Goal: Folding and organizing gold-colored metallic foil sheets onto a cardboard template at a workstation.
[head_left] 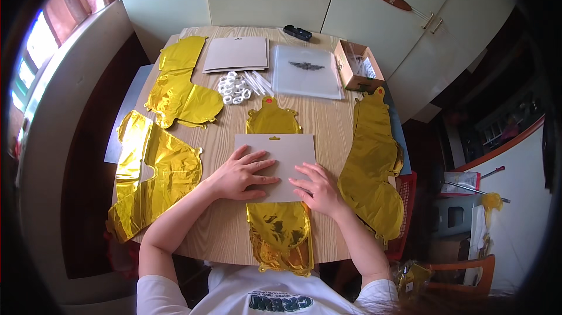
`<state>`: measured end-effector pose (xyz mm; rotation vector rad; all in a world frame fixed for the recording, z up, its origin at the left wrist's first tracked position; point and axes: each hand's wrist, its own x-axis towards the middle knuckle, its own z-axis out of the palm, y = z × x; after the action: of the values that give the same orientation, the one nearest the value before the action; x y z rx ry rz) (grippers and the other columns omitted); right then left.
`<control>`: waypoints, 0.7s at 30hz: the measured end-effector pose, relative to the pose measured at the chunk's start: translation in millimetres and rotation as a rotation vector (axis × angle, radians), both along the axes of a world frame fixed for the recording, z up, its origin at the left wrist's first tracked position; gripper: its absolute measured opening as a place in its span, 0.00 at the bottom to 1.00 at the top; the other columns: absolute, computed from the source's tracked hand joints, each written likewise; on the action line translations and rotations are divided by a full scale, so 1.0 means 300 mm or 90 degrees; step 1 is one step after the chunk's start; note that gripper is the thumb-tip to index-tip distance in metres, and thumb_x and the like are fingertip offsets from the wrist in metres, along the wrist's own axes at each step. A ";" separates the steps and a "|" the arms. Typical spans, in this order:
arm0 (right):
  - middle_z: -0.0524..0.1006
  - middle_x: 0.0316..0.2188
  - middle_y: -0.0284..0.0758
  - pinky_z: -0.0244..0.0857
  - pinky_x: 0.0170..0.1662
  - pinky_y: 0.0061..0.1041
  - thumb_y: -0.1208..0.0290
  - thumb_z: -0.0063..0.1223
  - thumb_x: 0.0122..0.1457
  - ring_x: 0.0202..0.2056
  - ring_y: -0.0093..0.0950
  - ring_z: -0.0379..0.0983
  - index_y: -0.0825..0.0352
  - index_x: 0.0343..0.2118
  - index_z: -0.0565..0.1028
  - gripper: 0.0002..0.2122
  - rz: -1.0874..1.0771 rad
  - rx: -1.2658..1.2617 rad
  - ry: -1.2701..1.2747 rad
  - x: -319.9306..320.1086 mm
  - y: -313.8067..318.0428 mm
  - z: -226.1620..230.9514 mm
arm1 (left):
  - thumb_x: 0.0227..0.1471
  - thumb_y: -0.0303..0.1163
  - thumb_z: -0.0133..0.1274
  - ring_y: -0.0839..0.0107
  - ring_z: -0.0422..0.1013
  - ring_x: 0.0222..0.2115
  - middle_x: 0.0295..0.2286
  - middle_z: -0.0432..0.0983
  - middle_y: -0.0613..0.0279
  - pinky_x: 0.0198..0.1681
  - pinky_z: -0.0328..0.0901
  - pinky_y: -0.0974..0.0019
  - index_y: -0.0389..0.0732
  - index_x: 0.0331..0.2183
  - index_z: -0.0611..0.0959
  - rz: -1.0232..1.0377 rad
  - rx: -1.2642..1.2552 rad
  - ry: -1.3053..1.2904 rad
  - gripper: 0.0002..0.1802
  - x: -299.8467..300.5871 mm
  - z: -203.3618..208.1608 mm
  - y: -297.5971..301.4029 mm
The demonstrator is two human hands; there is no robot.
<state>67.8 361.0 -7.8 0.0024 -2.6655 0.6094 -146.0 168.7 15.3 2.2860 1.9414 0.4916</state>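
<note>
A grey cardboard sheet with a small hanging slot lies across a flat gold foil balloon in the middle of the table. The balloon shows above and below the sheet; its covered middle is hidden. My left hand rests flat on the sheet's left part, fingers spread. On its right edge lies my right hand, fingers loosely apart. Neither hand grips anything. More flat gold foil balloons lie to both sides: one far left, one near left and a long one on the right.
Behind the sheet are white tape rings, white straws, stacked cardboard sheets and clear plastic bags. A small box stands at the back right, a black object at the back edge. A chair stands lower right.
</note>
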 end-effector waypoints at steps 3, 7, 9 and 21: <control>0.74 0.49 0.33 0.57 0.59 0.37 0.64 0.62 0.51 0.55 0.35 0.65 0.56 0.40 0.82 0.12 0.001 0.001 -0.002 0.000 0.003 -0.002 | 0.49 0.50 0.56 0.55 0.55 0.61 0.59 0.62 0.60 0.62 0.42 0.36 0.67 0.53 0.76 -0.002 0.001 0.002 0.27 0.000 0.002 0.001; 0.74 0.49 0.34 0.58 0.59 0.37 0.62 0.63 0.50 0.55 0.36 0.65 0.57 0.39 0.82 0.13 0.002 -0.020 -0.009 -0.001 0.002 0.000 | 0.49 0.50 0.56 0.56 0.54 0.62 0.60 0.61 0.61 0.62 0.42 0.37 0.67 0.54 0.76 -0.002 -0.001 0.007 0.27 -0.002 -0.003 0.002; 0.74 0.49 0.34 0.58 0.58 0.37 0.62 0.64 0.50 0.55 0.36 0.65 0.57 0.39 0.82 0.13 0.004 -0.012 -0.004 -0.001 0.003 -0.002 | 0.49 0.50 0.56 0.56 0.54 0.62 0.60 0.61 0.61 0.62 0.42 0.37 0.67 0.54 0.76 -0.002 -0.003 0.007 0.27 -0.001 -0.004 0.001; 0.71 0.53 0.37 0.53 0.62 0.41 0.62 0.63 0.51 0.57 0.39 0.62 0.58 0.44 0.80 0.16 0.016 -0.001 -0.042 0.006 0.008 -0.007 | 0.48 0.50 0.56 0.55 0.54 0.62 0.59 0.62 0.61 0.62 0.41 0.37 0.66 0.53 0.76 -0.003 -0.005 0.002 0.28 -0.002 0.004 0.003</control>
<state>69.7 363.2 -9.8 0.0152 -2.7329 0.6292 -146.7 169.6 16.4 2.2884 1.9354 0.4796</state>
